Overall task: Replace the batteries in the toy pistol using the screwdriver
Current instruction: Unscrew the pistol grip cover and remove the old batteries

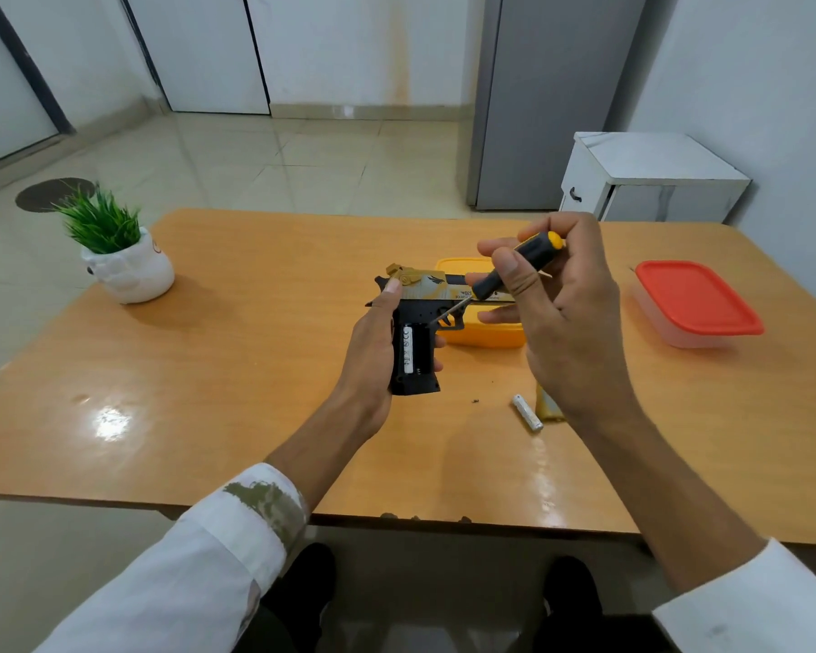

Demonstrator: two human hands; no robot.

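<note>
My left hand (371,341) grips the black handle of the toy pistol (420,313), held above the table with its gold and black barrel pointing right. The battery bay in the handle is uncovered and a white battery (408,348) sits inside it. My right hand (557,299) holds the black screwdriver with a yellow cap (514,263) between thumb and fingers. Its thin metal tip reaches down to the top of the open bay. A loose white battery (527,412) lies on the table beside a gold cover piece (548,407), partly hidden by my right wrist.
A yellow lidded box (488,334) stands behind the pistol. A clear box with a red lid (696,301) sits at the right of the wooden table (208,369). A potted green plant (121,256) stands at the far left. A tiny dark screw (476,401) lies near the loose battery.
</note>
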